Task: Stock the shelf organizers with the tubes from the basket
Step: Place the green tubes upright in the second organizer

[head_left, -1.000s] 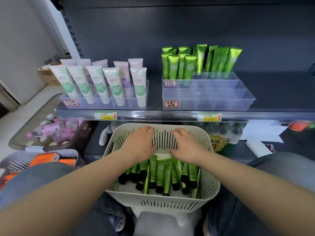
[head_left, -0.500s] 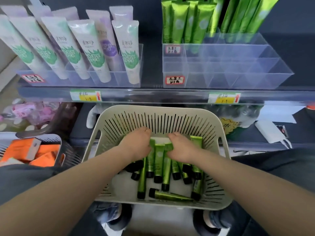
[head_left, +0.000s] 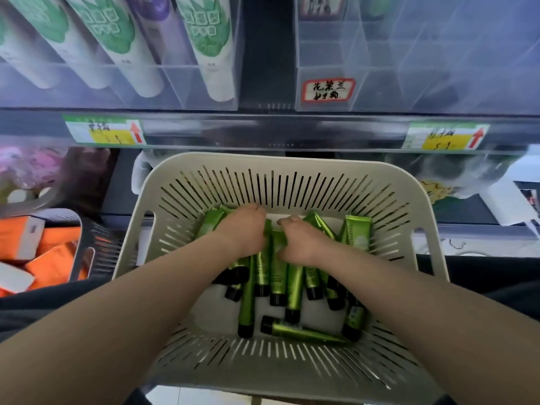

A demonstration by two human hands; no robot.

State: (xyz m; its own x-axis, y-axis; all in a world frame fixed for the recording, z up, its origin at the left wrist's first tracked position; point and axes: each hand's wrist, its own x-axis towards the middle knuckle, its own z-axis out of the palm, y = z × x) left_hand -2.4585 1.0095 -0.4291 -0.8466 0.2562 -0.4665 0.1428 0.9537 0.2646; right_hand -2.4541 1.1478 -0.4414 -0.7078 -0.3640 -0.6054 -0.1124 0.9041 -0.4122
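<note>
Green tubes (head_left: 277,276) lie in our basket (head_left: 292,165); left hand (head_left: 244,230) and right hand (head_left: 298,242) each clench several. We should lift them cap-down toward the organizer (head_left: 409,68) at one o'clock.

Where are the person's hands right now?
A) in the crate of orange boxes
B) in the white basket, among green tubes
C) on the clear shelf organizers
B: the left hand and right hand are both down in the white basket, fingers curled on the green tubes.
</note>
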